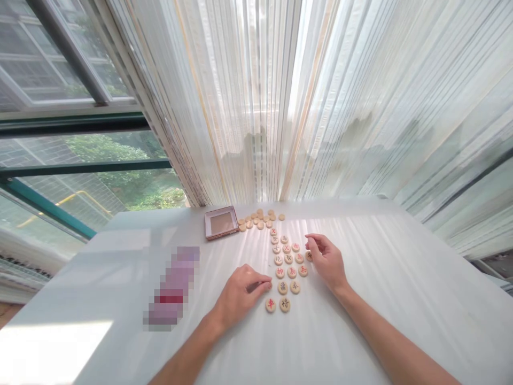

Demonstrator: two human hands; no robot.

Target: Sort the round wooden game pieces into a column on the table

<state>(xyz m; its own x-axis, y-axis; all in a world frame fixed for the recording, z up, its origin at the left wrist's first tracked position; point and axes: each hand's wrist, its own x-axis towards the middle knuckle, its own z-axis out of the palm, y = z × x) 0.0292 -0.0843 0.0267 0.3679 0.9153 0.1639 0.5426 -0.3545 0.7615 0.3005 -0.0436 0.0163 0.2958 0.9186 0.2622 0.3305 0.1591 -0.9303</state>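
Round wooden Chinese chess pieces (282,287) with red or black characters lie in short rows on the white table. My left hand (242,294) rests at their left side, its thumb and index tips a little apart with no piece visible between them. My right hand (327,262) is at the right end of the rows, index finger out and the other fingers loosely bent. Its thumb partly covers a black-marked piece (308,256) at the end of a row; whether it touches that piece I cannot tell. A red-marked piece (270,305) and a black-marked piece (285,305) form the nearest row.
Behind the rows lies a loose cluster of plain-looking pieces (260,218), beside a shallow open box (222,223). A blurred-out purple item (172,289) lies at the left of the white table (120,278). Striped curtains (260,107) hang along the far edge, with an open window at left.
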